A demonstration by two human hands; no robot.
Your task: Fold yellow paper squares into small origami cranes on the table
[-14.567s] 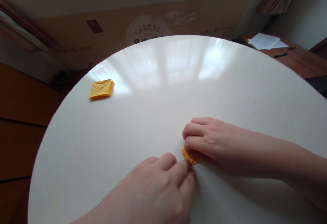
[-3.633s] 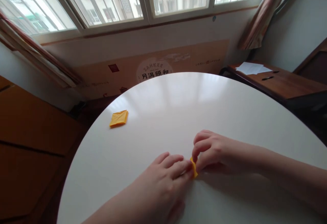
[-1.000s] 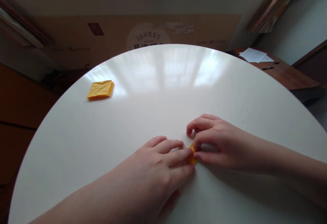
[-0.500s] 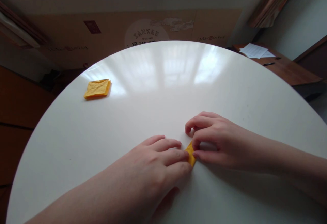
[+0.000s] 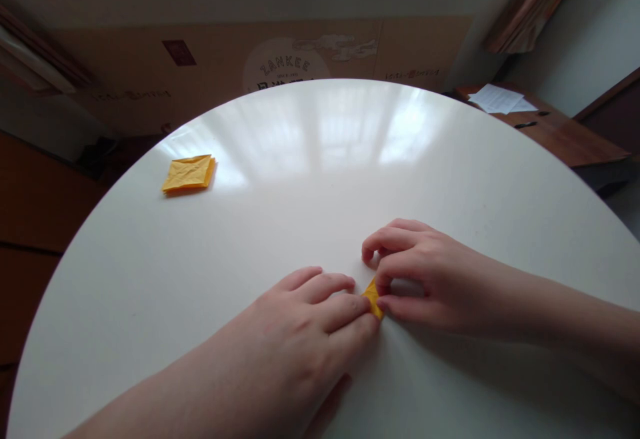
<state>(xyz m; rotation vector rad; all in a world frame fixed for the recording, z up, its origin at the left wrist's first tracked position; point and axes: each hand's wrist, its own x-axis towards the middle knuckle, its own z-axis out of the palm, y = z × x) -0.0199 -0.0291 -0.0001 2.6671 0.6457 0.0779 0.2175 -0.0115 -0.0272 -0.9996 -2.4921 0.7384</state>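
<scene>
A small piece of folded yellow paper (image 5: 373,298) lies on the white table, mostly covered by my fingers. From the left, my left hand (image 5: 310,332) presses the index and middle fingertips down on it, holding it against the tabletop; the thumb is largely hidden beneath the hand. On the other side, my right hand (image 5: 417,272) pinches the paper's right edge between thumb and index finger, its other fingers curled above the table. Farther off at the left lies a crinkled, flat yellow folded packet (image 5: 189,173) with layered edges.
The round white table (image 5: 280,219) reflects a window near its far edge. Beyond it stands a printed cardboard panel (image 5: 215,79) against the wall. White printed sheets (image 5: 497,99) rest on a brown wooden surface (image 5: 570,135) at the right. Curtains hang on both sides.
My left hand has shifted slightly, its index finger now covering more of the paper's near end. My right hand keeps its pinch in almost the same place.
</scene>
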